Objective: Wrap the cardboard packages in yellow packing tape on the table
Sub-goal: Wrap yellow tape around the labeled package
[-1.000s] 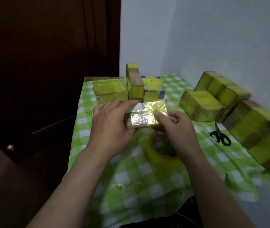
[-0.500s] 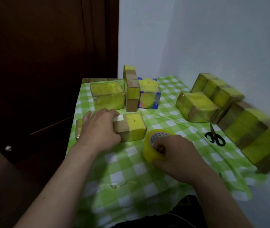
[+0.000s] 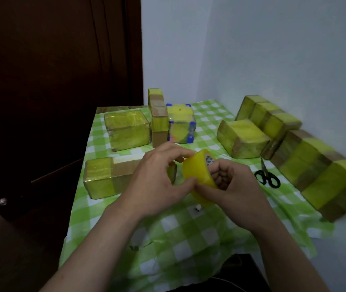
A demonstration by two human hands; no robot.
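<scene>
Over the green checked tablecloth (image 3: 189,232), the right hand (image 3: 233,190) curls its fingers through the core of the yellow tape roll (image 3: 195,167), and the left hand (image 3: 157,182) pinches its outer band. The print on the core label is too small to read. Behind the left hand, a half-taped cardboard package (image 3: 104,178) lies on the table, its right end hidden. Scissors (image 3: 268,179) lie to the right, with wrapped packages (image 3: 125,129) farther back.
</scene>
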